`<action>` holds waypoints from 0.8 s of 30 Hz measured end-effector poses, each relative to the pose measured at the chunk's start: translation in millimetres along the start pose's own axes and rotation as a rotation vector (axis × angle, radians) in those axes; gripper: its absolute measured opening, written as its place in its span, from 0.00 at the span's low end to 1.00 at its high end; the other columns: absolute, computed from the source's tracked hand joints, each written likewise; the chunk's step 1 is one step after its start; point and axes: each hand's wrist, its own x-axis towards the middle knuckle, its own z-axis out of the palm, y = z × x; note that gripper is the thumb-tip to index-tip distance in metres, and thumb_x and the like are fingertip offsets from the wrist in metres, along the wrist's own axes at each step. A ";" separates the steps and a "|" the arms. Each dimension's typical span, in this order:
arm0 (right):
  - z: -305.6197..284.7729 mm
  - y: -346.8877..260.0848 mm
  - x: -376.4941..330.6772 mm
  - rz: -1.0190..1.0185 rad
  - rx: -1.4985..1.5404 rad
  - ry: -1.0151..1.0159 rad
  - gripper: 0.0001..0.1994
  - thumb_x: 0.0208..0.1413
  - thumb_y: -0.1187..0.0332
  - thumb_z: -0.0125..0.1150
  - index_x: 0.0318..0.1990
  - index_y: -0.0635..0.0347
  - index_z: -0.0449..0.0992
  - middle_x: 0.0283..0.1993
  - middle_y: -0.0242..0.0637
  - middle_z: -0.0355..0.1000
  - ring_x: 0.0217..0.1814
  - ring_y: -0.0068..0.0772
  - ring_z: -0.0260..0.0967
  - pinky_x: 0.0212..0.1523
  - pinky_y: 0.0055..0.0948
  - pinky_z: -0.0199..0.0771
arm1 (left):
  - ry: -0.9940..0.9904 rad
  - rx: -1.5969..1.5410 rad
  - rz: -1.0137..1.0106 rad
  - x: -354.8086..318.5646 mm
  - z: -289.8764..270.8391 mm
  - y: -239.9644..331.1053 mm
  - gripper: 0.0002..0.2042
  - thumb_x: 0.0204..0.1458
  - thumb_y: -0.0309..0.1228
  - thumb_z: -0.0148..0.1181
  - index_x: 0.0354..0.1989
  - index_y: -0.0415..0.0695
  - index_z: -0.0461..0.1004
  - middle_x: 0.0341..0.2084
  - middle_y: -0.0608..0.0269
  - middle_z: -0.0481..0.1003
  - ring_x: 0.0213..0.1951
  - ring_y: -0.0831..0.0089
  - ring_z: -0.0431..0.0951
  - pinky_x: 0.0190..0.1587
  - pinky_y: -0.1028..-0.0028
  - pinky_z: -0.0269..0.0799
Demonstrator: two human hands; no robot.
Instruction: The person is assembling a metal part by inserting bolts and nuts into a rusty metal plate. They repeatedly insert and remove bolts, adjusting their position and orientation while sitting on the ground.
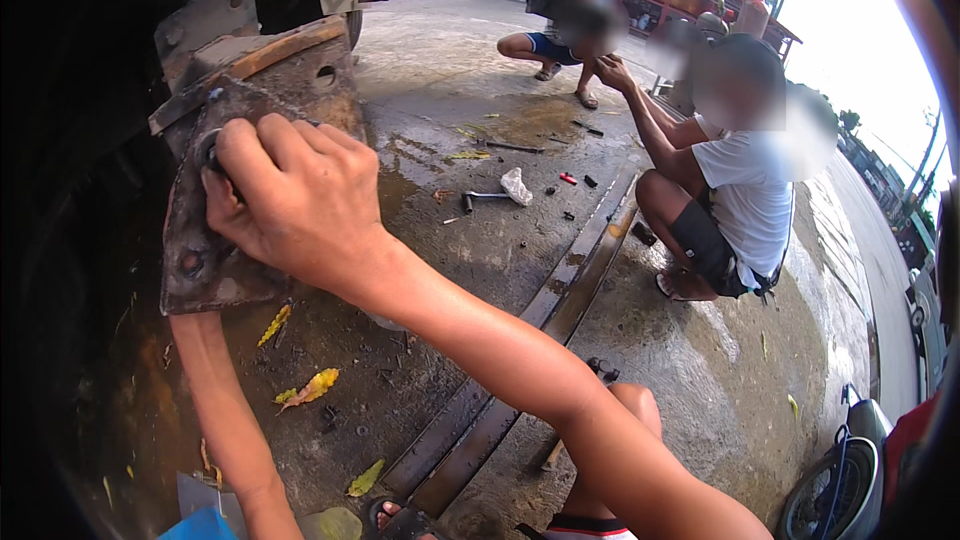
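My right hand is closed, its thumb and fingers curled at a dark round piece against the face of a rusty metal plate. Most of that piece is covered by the fingers. Below the grip, a bolt head or hole shows near the plate's lower corner. My left forearm rises from the bottom edge and passes behind the plate, which hides the hand. A worn wooden strip lies along the plate's top.
Two long metal channels cross the wet concrete. Beyond are a bent-handled wrench, a crumpled plastic bag and scattered small parts. A person in a white shirt squats at right; another person squats farther off. A motorcycle wheel stands lower right.
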 end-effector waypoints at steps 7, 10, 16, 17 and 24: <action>-2.2 -1.7 -0.6 0.011 0.008 -0.136 0.10 0.53 0.70 0.70 0.36 0.60 0.73 0.21 0.34 0.66 0.18 0.34 0.66 0.22 0.31 0.66 | -0.044 -0.525 -0.116 11.3 45.7 47.3 0.20 0.70 0.42 0.51 0.60 0.39 0.72 0.47 0.62 0.79 0.44 0.78 0.80 0.49 0.74 0.79; -5.5 -5.2 0.8 0.039 0.001 -0.165 0.10 0.53 0.68 0.70 0.35 0.58 0.72 0.22 0.32 0.64 0.20 0.33 0.66 0.22 0.31 0.66 | -0.222 -0.722 -0.076 21.5 41.0 56.9 0.21 0.71 0.45 0.51 0.55 0.37 0.75 0.42 0.64 0.81 0.41 0.81 0.80 0.45 0.77 0.79; -5.7 -4.3 1.7 0.022 -0.024 -0.192 0.12 0.53 0.66 0.71 0.33 0.58 0.71 0.24 0.34 0.68 0.22 0.37 0.69 0.23 0.33 0.68 | -0.395 -0.622 0.037 35.7 24.8 46.5 0.17 0.68 0.34 0.56 0.58 0.33 0.74 0.44 0.64 0.81 0.43 0.84 0.79 0.46 0.80 0.77; -5.6 -4.3 1.5 0.025 -0.019 -0.196 0.12 0.53 0.66 0.71 0.33 0.58 0.71 0.24 0.34 0.68 0.22 0.37 0.70 0.24 0.33 0.68 | -0.379 -0.619 0.037 34.8 23.5 47.3 0.17 0.68 0.34 0.56 0.57 0.33 0.74 0.44 0.64 0.81 0.43 0.84 0.78 0.46 0.80 0.77; -9.7 -4.5 1.8 0.033 0.016 -0.189 0.11 0.52 0.69 0.72 0.34 0.60 0.72 0.21 0.34 0.68 0.20 0.35 0.70 0.22 0.33 0.67 | -0.315 -0.645 0.050 32.6 31.8 46.3 0.16 0.69 0.34 0.56 0.58 0.35 0.75 0.44 0.66 0.81 0.43 0.85 0.78 0.45 0.81 0.77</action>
